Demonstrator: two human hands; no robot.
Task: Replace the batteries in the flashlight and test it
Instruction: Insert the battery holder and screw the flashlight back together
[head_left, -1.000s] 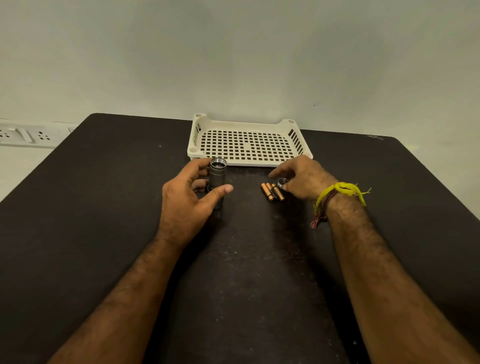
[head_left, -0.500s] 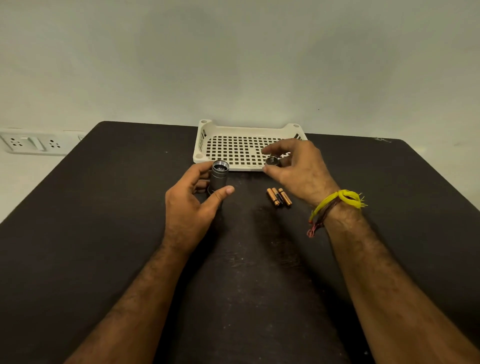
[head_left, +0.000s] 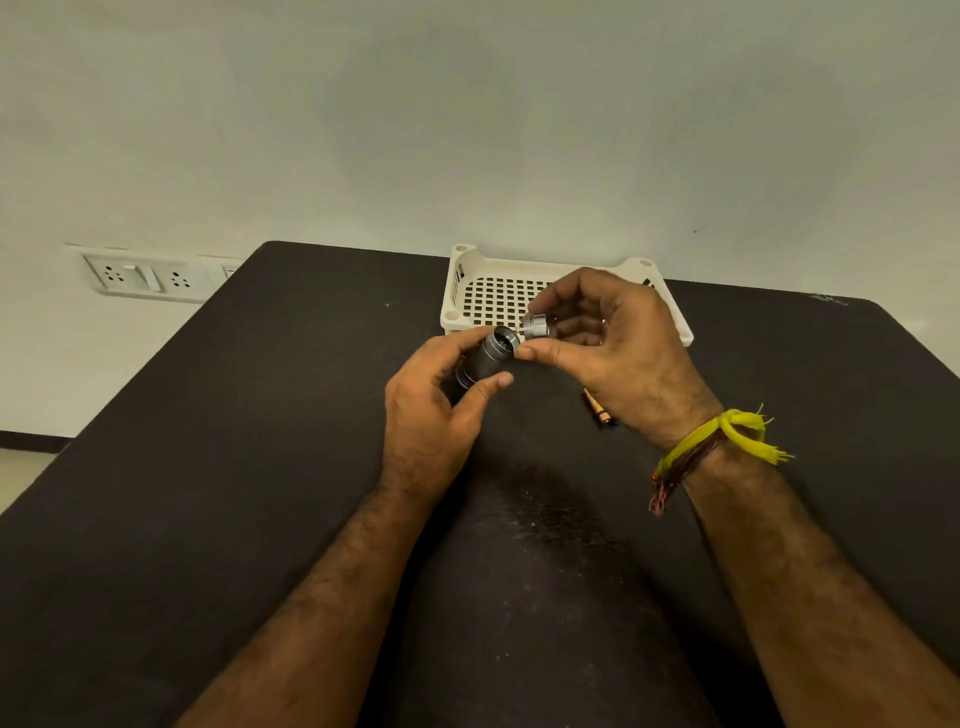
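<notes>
My left hand (head_left: 434, 415) grips the grey metal flashlight body (head_left: 491, 355), lifted off the table and tilted so its open end faces up and to the right. My right hand (head_left: 613, 353) pinches the small silver end cap (head_left: 537, 327) right beside that open end, the cap's spring almost touching the rim. Loose copper-coloured batteries (head_left: 600, 410) lie on the black table (head_left: 260, 467) under my right hand, mostly hidden by it.
A white perforated plastic tray (head_left: 493, 296) stands at the table's far edge, just behind my hands. Wall sockets (head_left: 145, 278) sit on the wall at the far left. A yellow thread band (head_left: 722, 436) wraps my right wrist.
My right hand picked the end cap up from beside the batteries and brought it to the flashlight. My left hand raised the flashlight body off the table and tilted it toward the cap.
</notes>
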